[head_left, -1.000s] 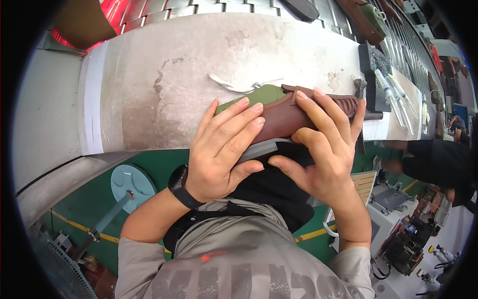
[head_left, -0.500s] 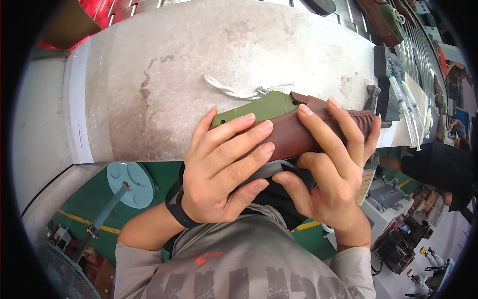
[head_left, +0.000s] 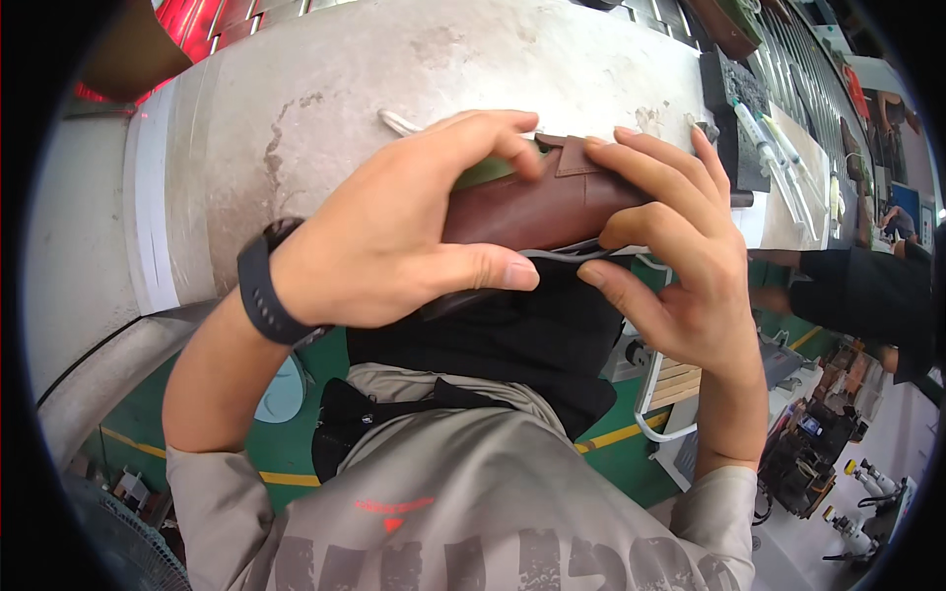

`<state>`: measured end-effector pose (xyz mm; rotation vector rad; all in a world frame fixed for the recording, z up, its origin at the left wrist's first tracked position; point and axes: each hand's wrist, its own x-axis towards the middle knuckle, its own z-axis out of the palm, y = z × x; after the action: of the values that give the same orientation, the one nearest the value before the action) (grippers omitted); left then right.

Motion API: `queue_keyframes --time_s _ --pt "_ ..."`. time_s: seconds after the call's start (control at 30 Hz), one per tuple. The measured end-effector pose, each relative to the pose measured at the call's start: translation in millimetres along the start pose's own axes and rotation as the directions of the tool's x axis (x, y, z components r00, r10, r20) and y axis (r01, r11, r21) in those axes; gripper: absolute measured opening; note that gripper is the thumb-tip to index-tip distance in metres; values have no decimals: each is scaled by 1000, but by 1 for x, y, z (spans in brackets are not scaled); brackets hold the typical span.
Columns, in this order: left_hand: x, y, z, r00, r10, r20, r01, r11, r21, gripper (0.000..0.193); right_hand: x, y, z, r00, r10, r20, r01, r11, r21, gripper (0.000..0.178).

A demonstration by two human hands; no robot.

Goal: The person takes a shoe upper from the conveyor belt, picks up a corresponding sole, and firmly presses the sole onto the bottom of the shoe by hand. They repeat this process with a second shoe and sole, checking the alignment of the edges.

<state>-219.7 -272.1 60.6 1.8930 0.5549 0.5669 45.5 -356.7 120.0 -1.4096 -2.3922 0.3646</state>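
A brown leather shoe [head_left: 522,212] lies sideways along the near edge of the worktable, over a green shoe last [head_left: 490,169]. My left hand [head_left: 384,222] is wrapped round its left end, with curled fingers on the far side and the thumb along the near side. My right hand [head_left: 680,241] grips the right end, fingers over the top and thumb underneath. A thin grey edge [head_left: 562,257] shows along the shoe's near lower side. Behind my left hand a white cord [head_left: 396,121] lies on the table, mostly covered.
On the right of the worktable [head_left: 335,89] are a black block [head_left: 731,103] and several syringes [head_left: 774,153]. Another brown shoe [head_left: 724,25] stands beyond, by metal rollers. A person's dark sleeve [head_left: 857,295] is at the right. A blue round stool [head_left: 283,392] stands below the table.
My left hand has moved from lying flat over the shoe's side to wrapping round its left end. The shoe has shifted slightly away from me; the right hand still holds the other end.
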Motion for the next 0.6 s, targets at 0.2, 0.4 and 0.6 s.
queue_keyframes --time_s 0.2,0.4,0.6 --pt "18 1 4 988 -126 92 133 988 -75 89 0 -1 1 1000 -21 12 21 1000 1 26" --pt "21 3 13 992 -122 35 122 993 0 85 3 -8 7 999 38 -39 -40 997 -59 26" --pt "20 2 22 996 -85 -38 89 991 103 80 0 1 15 994 -36 -100 28 997 -75 36"
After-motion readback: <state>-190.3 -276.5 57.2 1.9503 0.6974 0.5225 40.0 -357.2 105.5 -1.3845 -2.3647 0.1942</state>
